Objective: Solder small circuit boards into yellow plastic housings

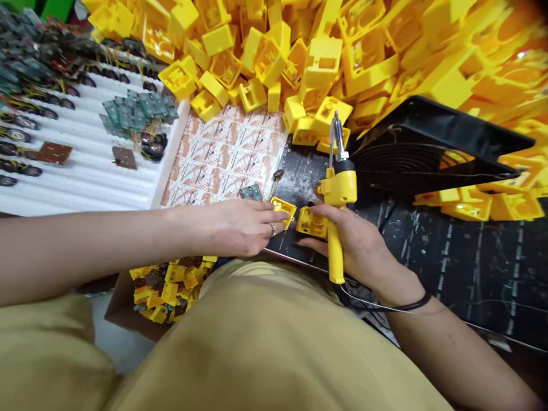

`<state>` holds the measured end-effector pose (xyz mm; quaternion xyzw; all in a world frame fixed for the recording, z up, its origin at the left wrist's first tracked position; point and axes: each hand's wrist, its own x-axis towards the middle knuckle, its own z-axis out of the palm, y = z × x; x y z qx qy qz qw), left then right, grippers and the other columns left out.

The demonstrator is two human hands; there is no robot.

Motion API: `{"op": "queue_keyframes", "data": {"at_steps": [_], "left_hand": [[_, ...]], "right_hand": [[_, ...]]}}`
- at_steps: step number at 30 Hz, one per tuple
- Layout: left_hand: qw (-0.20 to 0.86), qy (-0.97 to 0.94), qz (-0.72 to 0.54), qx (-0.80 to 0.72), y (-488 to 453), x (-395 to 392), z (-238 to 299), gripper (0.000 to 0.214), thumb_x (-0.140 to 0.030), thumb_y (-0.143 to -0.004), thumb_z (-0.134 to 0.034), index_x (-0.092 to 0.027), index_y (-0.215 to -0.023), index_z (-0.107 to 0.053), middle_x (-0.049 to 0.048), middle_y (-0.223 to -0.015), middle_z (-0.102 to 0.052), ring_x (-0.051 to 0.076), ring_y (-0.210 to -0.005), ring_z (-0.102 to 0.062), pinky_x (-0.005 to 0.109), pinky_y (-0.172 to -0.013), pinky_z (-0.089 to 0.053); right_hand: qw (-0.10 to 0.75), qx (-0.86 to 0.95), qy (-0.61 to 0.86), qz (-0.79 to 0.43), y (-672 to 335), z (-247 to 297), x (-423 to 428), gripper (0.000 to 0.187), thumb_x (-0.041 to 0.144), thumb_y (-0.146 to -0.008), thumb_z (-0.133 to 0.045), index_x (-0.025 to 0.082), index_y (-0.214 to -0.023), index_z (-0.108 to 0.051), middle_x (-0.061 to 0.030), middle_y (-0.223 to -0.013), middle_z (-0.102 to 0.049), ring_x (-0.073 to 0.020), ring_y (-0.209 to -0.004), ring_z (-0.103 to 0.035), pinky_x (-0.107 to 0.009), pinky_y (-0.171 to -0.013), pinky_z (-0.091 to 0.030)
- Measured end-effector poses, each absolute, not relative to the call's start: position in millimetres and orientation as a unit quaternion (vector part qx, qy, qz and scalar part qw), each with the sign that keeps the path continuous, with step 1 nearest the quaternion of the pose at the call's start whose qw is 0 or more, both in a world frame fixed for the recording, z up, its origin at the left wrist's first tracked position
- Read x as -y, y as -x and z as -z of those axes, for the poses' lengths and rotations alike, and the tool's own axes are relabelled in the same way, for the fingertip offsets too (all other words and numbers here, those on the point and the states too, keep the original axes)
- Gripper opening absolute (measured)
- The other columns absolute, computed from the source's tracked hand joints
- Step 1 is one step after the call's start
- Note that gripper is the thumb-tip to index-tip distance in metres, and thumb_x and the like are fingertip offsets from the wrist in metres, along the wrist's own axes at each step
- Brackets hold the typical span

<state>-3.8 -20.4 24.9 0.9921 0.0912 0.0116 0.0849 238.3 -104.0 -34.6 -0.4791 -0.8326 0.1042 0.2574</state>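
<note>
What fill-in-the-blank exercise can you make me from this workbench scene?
1. The right hand grips a soldering iron with a ____ body.
2. The left hand pinches a yellow housing and wears a ____ on one finger.
3. The green boards lie on a ____ ribbed tray.
4. The fan is ____ in colour.
Missing words: yellow; ring; white; black.

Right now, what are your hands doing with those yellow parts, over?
Left hand pinching small yellow casing. Right hand gripping soldering iron, fingertips on second casing. Pile of yellow casings crowds close behind.
</note>
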Motion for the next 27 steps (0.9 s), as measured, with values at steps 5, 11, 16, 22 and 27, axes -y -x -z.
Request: {"op": "queue_keyframes", "data": {"at_steps": [5,11,16,22,27], "left_hand": [[0.112,-0.957,-0.123,-0.237,15,6,-23,0.027,-0.024,-0.094,-0.044,-0.019,-0.105,-0.067,0.0056,-0.111,-0.071,0.017,-0.103,-0.065,0.033,-0.091,-0.048],[0.127,-0.879,-0.125,-0.442,4,-8,-15,0.039,-0.056,-0.086,-0.051,-0.022,-0.099,-0.067,0.0068,-0.105,-0.07,0.026,-0.101,-0.062,0.044,-0.094,-0.041],[0.198,-0.879,-0.144,-0.408,-2,6,-3,0.022,-0.043,-0.084,-0.059,-0.023,-0.084,-0.067,0.0029,-0.108,-0.072,0.023,-0.108,-0.06,0.046,-0.103,-0.033],[0.214,-0.898,-0.153,-0.352,-16,10,1,0.017,-0.029,-0.088,-0.054,-0.025,-0.083,-0.07,-0.0004,-0.089,-0.074,0.019,-0.097,-0.063,0.052,-0.112,-0.023],[0.158,-0.933,-0.105,-0.307,-22,7,4,0.021,-0.023,-0.087,-0.052,-0.024,-0.081,-0.072,0.001,-0.078,-0.071,0.021,-0.091,-0.061,0.059,-0.107,-0.025]], "right_hand": [[0.273,0.832,0.474,-0.094,-247,36,106,0.052,0.032,-0.083,-0.07,0.023,-0.127,-0.044,-0.0097,-0.115,-0.063,-0.0251,-0.11,-0.061,-0.045,-0.099,-0.05],[0.283,0.832,0.464,-0.111,-253,36,110,0.052,0.023,-0.083,-0.068,0.022,-0.129,-0.043,-0.0098,-0.119,-0.062,-0.0247,-0.117,-0.057,-0.047,-0.101,-0.049],[0.294,0.823,0.473,-0.111,-248,41,112,0.051,0.02,-0.085,-0.066,0.024,-0.13,-0.043,-0.0083,-0.117,-0.063,-0.0231,-0.116,-0.059,-0.046,-0.1,-0.049],[0.313,0.826,0.466,-0.049,-226,32,102,0.045,0.025,-0.084,-0.07,0.016,-0.123,-0.049,-0.0077,-0.099,-0.069,-0.0184,-0.088,-0.067,-0.042,-0.097,-0.05],[0.353,0.819,0.453,-0.02,-245,0,119,0.027,0.026,-0.082,-0.073,0.021,-0.107,-0.061,0.0059,-0.064,-0.062,-0.0082,-0.055,-0.058,-0.021,-0.063,-0.049]]}}
